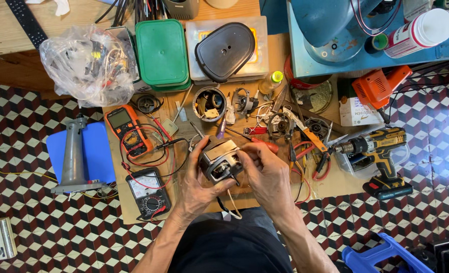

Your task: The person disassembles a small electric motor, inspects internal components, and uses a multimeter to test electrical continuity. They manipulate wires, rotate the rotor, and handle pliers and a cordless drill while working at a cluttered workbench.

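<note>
A small grey electric motor (219,159) with a laminated metal core is held over a low wooden board (133,212). My left hand (196,184) cups it from the left and below. My right hand (267,174) grips its right side, fingers on the front face. White wires (233,206) hang down from the motor toward my lap. A red-handled screwdriver (257,143) lies just behind the motor.
An orange multimeter (126,129) and a black analog meter (147,192) lie left with red leads. Pliers, motor parts and a round metal can (209,103) crowd the board's back. A yellow cordless drill (381,151) lies right. A green box (162,53) and plastic bag (88,63) are behind.
</note>
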